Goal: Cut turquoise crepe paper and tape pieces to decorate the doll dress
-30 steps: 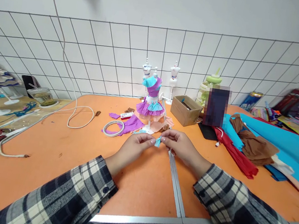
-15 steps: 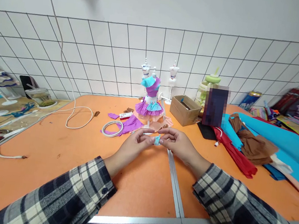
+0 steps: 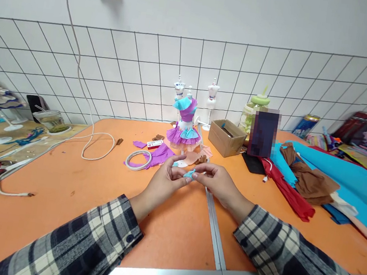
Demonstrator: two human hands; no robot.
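Observation:
A small light-blue piece of crepe paper [image 3: 189,174] is pinched between the fingertips of my left hand [image 3: 165,179] and my right hand [image 3: 219,184], above the orange table [image 3: 90,215]. Just beyond my hands stands a miniature dress form [image 3: 186,115] in a purple and blue ruffled dress. To the left of its base lie purple crepe paper [image 3: 160,155], a roll of tape [image 3: 138,160] and a small white and red box [image 3: 154,144]. Peach and brown scraps [image 3: 197,157] lie behind my fingers.
Two bare dress forms [image 3: 211,98] stand by the tiled wall. A cardboard box [image 3: 227,137], a green-lidded bottle [image 3: 258,107] and a blurred dark screen [image 3: 264,133] are at the back right. Red, brown and blue sheets [image 3: 307,177] cover the right side. A white cable [image 3: 91,143] trails at left.
The blue piece has turned from upright to flatter and looks more gathered between my fingertips. My right hand has shifted slightly left, and the head view has tilted a little.

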